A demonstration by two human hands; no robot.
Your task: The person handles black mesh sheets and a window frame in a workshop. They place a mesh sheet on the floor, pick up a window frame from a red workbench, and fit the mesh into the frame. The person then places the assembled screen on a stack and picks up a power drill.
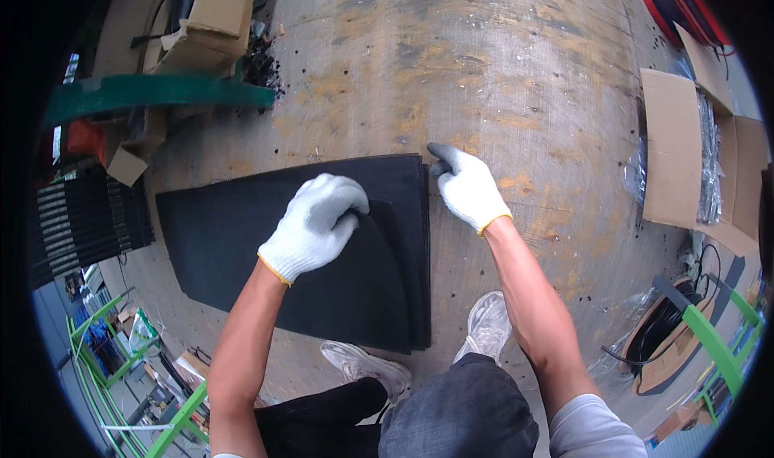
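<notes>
Lower black sheets (425,256) are mostly hidden beneath the top sheet (330,305). The view's edge crops the red-and-black object (684,10). Dark fragments (264,64) are unidentifiably small.

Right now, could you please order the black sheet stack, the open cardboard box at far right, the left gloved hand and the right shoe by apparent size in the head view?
1. Black sheet stack
2. Open cardboard box
3. Left gloved hand
4. Right shoe

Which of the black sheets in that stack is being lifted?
The top black sheet: its far right corner is bent up at the left hand's fingertips. The sheets beneath lie flat, their right edges exposed.
</notes>
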